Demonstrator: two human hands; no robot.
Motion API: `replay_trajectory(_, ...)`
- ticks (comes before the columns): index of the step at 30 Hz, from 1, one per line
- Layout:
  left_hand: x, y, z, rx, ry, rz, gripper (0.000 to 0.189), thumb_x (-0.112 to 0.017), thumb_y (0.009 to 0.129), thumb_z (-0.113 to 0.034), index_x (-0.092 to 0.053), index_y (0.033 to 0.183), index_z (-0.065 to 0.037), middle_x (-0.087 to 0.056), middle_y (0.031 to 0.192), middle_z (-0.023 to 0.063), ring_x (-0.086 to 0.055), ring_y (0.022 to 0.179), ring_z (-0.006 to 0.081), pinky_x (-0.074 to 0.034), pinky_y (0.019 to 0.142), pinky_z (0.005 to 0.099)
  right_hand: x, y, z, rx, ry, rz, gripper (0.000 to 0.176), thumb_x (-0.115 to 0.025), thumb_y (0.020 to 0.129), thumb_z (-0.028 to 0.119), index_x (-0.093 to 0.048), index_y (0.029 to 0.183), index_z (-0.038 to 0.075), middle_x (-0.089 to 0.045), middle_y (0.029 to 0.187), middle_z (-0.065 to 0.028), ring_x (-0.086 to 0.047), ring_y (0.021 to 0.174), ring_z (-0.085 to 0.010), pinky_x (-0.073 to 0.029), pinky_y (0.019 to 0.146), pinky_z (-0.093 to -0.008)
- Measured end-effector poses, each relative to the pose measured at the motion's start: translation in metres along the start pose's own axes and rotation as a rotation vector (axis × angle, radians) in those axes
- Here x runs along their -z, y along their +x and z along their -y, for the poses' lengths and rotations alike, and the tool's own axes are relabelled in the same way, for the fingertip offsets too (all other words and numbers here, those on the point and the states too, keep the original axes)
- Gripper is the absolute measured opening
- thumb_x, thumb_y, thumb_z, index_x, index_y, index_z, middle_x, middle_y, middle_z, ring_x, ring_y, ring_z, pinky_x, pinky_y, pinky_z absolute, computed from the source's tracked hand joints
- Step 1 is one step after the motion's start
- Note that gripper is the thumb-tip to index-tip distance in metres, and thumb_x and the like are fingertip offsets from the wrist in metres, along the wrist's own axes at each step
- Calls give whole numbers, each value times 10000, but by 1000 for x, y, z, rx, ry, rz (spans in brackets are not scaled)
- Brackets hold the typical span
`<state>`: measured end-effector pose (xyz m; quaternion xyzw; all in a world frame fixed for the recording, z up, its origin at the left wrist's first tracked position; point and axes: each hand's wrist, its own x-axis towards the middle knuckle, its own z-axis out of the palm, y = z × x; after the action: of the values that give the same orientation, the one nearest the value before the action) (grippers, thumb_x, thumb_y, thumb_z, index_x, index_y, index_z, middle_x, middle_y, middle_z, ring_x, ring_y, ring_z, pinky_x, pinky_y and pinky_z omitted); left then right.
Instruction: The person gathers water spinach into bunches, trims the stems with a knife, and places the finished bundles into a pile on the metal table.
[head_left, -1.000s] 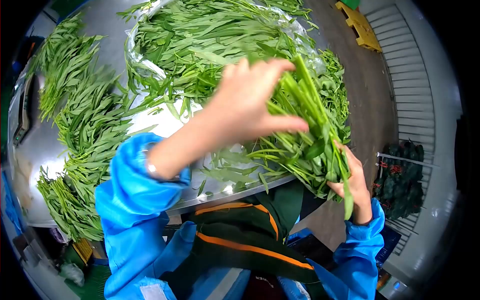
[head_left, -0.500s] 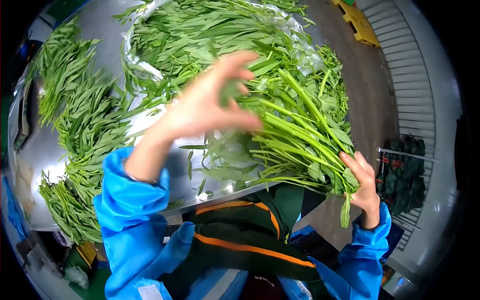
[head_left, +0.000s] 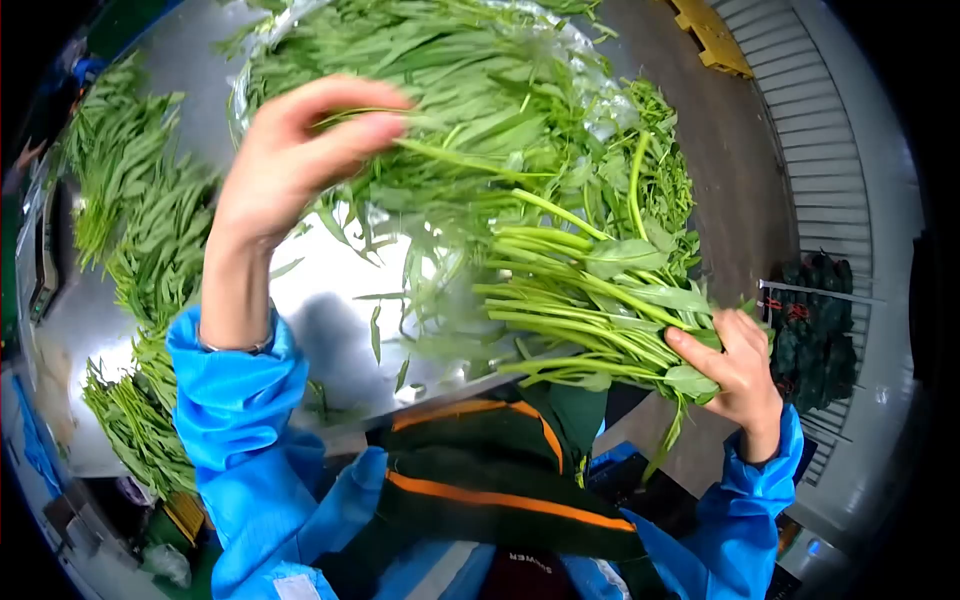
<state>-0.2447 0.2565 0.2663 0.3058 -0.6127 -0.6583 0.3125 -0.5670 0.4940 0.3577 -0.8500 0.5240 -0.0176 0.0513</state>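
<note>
My right hand (head_left: 735,370) is wrapped round a bunch of water spinach (head_left: 590,310) at its leafy end, over the table's front edge. Its pale green stem ends point left and upward. To the left, my left hand (head_left: 300,160) is raised above the table with thumb and fingers pinched together. A thin water spinach stem (head_left: 460,158) runs out from between its fingertips to the right; motion blurs part of it. Beyond both hands lies a big heap of loose water spinach (head_left: 400,60) on clear plastic.
Sorted bundles of water spinach (head_left: 160,250) lie in a row along the left of the metal table (head_left: 330,340). Stray leaves lie near its front edge. A digital scale (head_left: 45,255) sits at far left. On the right are a yellow pallet (head_left: 712,38) and dark net bags (head_left: 815,330).
My left hand has swung left and slightly up, its spread fingers closing on a stem. My right hand has shifted a little right with the bunch.
</note>
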Motion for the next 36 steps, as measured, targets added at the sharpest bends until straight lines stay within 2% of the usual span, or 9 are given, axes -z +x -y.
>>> replay_trajectory(4,-77,6,-27,-643,455,583,604,-755,682,-145,-512,1232,-96,-518,1195,100,-534,1007,222,-426,860,326,7,18,-1,91,98,96,515,-749,609,221,-627,1106,165,-590,909,-156,-565,669,-279,-435,573,-345)
replay_trajectory(6,-84,13,-15,-425,241,1001,554,-746,658,-81,-561,1181,-75,-571,1118,126,-550,984,238,-453,810,322,7,16,-8,56,301,44,535,-761,600,194,-618,1112,133,-589,917,-165,-572,677,-293,-441,573,-346)
replay_trajectory(9,-25,22,10,-178,107,624,162,-693,700,-57,-697,862,-46,-668,822,51,-619,704,154,-509,655,263,8,-14,-23,-102,629,123,568,-751,663,254,-564,1155,40,-582,959,-198,-595,752,-321,-460,631,-358)
replay_trajectory(12,14,12,35,-11,-576,152,356,-630,724,-42,-585,1078,-32,-648,829,81,-617,688,133,-520,706,258,-7,-29,-34,-188,908,-25,718,-606,736,554,-525,1185,-1,-547,1097,-239,-581,923,-311,-444,795,-379)
replay_trajectory(16,-55,4,-6,-113,-120,399,558,-693,712,-87,-496,1233,-55,-544,1163,125,-564,998,202,-520,802,305,-21,-35,-57,-107,496,66,734,-742,637,470,-533,1131,-31,-605,1019,-175,-587,936,-300,-437,832,-395)
replay_trajectory(22,-3,19,23,-261,-495,-175,350,-695,780,-230,-580,1053,-45,-630,810,0,-583,655,62,-425,532,176,-51,-39,-51,-244,976,-41,700,-724,648,471,-540,1130,-2,-572,1087,-155,-572,962,-309,-435,821,-395)
replay_trajectory(25,25,25,41,-157,-670,185,538,-706,767,-293,-490,1205,-67,-593,995,54,-586,830,131,-488,725,277,-57,-37,-46,-206,1122,-50,693,-702,666,470,-525,1148,3,-557,1108,-158,-574,952,-311,-440,798,-399)
replay_trajectory(29,-19,-2,104,-68,1402,445,664,-715,751,-299,-412,1328,-172,-585,1114,138,-571,1028,247,-472,866,365,-77,-37,-42,-143,1560,-71,685,-672,690,469,-505,1172,11,-536,1136,-162,-575,940,-314,-446,768,-405)
replay_trajectory(36,-77,12,9,-354,377,213,607,-749,705,-123,-496,1255,-91,-526,1230,62,-555,949,145,-508,686,269,-111,-34,-38,74,2396,12,670,-619,732,466,-470,1214,25,-501,1185,-169,-578,918,-320,-456,715,-414)
